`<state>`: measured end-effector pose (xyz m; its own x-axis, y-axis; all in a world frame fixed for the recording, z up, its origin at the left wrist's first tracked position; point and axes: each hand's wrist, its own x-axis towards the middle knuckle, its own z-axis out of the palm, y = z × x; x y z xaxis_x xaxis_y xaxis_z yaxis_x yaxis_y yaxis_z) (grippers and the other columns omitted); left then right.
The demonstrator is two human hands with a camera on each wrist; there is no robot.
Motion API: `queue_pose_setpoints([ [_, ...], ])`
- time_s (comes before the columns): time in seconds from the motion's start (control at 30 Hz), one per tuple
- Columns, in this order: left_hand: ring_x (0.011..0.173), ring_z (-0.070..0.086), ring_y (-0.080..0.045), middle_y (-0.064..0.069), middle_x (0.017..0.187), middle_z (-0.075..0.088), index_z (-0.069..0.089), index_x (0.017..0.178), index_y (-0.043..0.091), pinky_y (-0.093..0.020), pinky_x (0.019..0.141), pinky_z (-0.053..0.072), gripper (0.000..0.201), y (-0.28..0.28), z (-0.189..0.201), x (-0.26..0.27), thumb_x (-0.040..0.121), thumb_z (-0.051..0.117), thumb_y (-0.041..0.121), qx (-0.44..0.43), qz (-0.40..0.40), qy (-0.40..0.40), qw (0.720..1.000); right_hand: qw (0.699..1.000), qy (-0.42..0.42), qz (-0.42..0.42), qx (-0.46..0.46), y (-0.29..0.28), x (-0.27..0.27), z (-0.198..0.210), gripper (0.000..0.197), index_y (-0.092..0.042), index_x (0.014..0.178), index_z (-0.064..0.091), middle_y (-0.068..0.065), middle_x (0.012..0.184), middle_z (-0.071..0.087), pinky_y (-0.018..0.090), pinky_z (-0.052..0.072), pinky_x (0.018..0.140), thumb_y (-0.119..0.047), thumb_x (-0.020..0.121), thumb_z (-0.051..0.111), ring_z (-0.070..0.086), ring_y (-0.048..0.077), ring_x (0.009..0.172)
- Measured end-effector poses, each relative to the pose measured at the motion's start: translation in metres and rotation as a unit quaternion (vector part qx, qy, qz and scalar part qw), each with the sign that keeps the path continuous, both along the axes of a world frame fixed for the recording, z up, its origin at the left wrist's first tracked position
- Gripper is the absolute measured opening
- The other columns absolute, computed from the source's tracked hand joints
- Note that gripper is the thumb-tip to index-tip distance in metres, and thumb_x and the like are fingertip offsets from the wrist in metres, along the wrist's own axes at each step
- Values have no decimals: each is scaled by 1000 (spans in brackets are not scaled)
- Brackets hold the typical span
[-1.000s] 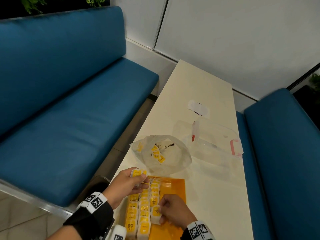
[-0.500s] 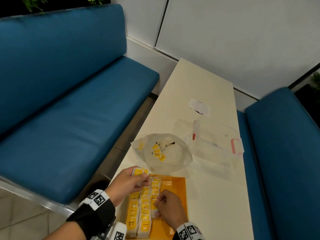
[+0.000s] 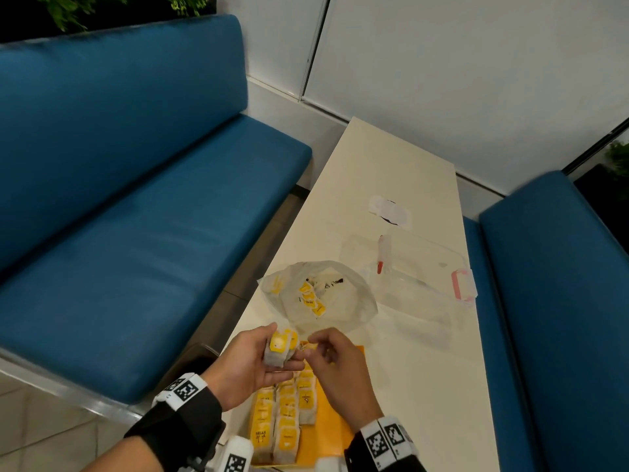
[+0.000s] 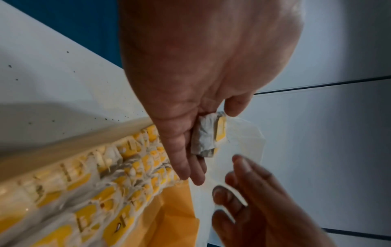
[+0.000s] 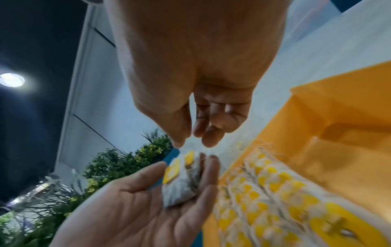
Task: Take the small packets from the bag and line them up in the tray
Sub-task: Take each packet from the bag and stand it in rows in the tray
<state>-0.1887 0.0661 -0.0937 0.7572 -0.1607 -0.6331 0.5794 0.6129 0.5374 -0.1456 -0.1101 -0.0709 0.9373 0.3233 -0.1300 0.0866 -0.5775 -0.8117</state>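
Observation:
An orange tray (image 3: 325,441) at the table's near edge holds rows of small white packets with yellow labels (image 3: 286,413). Behind it lies a clear plastic bag (image 3: 343,301) with a few packets (image 3: 311,298) inside. My left hand (image 3: 280,347) is raised above the tray's far end, palm up, and grips two or three packets (image 5: 180,183). My right hand (image 3: 318,345) hovers just beside them. Its thumb and fingers (image 5: 209,142) are bent toward each other, a gap apart, with nothing between. The left wrist view shows the held packets (image 4: 205,133) and the rows (image 4: 127,167).
A clear lidded container (image 3: 408,277) with a pink clip (image 3: 461,289) and a red-tipped item (image 3: 381,257) stands behind the bag. A white wrapper (image 3: 391,212) lies farther back. Blue benches (image 3: 136,233) (image 3: 561,301) flank the narrow cream table (image 3: 425,369).
My right hand has risen from the packet rows in the tray to the packets in my left hand. The left hand has lifted a little and turned palm up.

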Motion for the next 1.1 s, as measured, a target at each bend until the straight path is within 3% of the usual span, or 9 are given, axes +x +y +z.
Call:
queue_pose_setpoints([
  [0.13, 106, 68, -30, -22, 122, 71, 63, 131, 1, -49, 105, 49, 54, -7, 4, -3, 109, 34, 41, -6, -11, -21, 1000, 997, -1, 74, -6, 14, 3, 9, 27, -41, 104, 66, -10, 96, 59, 13, 49, 75, -23, 85, 74, 59, 5, 83],
  [0.23, 112, 67, -28, -19, 128, 70, 63, 134, 10, -54, 114, 43, 62, -10, 8, -4, 107, 28, 54, -22, -17, -44, 999, 996, -22, 82, -19, 19, 0, 8, 27, -36, 104, 69, -10, 102, 54, 11, 49, 75, -19, 84, 75, 59, 8, 83],
  [0.4, 105, 72, -26, -16, 118, 73, 65, 126, 5, -47, 100, 55, 63, -13, 8, -5, 107, 31, 54, -18, 4, -52, 998, 997, -45, 60, 5, 20, -9, 5, 20, -27, 85, 64, -10, 90, 60, 11, 45, 68, -11, 81, 75, 60, 9, 82],
  [0.47, 110, 70, -27, -16, 121, 73, 68, 123, 6, -48, 104, 52, 47, -13, 5, -8, 105, 45, 43, 19, 11, -84, 996, 998, -15, 53, 30, 18, -8, 7, 17, -23, 81, 64, -9, 82, 65, 12, 45, 67, -11, 81, 75, 60, 7, 78],
  [0.57, 96, 71, -24, -16, 111, 73, 68, 120, 8, -41, 90, 58, 41, -8, -5, -11, 84, 77, 24, 66, 24, -141, 988, 997, 13, 42, 61, 12, -1, 12, 16, -23, 79, 67, -10, 76, 67, 19, 50, 67, -10, 81, 76, 59, 5, 70],
  [0.73, 90, 72, -32, -19, 100, 73, 71, 109, 6, -49, 89, 59, 26, -7, -18, -12, 86, 73, -6, 157, 30, -167, 973, 994, 38, 11, 102, 4, 8, 13, 17, -18, 83, 70, -2, 74, 68, 26, 54, 68, -4, 79, 78, 63, 12, 70],
  [0.9, 98, 73, -38, -20, 104, 74, 73, 106, 12, -51, 92, 59, 24, -10, -18, -12, 85, 78, 1, 173, 27, -175, 969, 988, 85, -4, 133, -4, 5, 10, 5, -6, 84, 72, 0, 67, 68, 22, 46, 57, -4, 82, 76, 62, 14, 61],
  [1.0, 103, 73, -36, -21, 108, 74, 69, 112, 6, -47, 94, 59, 23, -11, -14, -12, 90, 74, 10, 152, 32, -156, 975, 986, 95, -14, 139, -11, 8, 17, 5, -9, 79, 74, 0, 67, 69, 20, 46, 58, -7, 81, 78, 62, 11, 62],
  [1.1, 103, 74, -34, -24, 108, 73, 67, 113, 0, -43, 91, 60, 21, -7, -14, -10, 98, 65, 15, 144, 61, -114, 981, 996, 64, -17, 59, -20, 15, 16, 9, -16, 74, 75, -1, 72, 72, 19, 48, 63, -13, 77, 83, 62, 4, 64],
])
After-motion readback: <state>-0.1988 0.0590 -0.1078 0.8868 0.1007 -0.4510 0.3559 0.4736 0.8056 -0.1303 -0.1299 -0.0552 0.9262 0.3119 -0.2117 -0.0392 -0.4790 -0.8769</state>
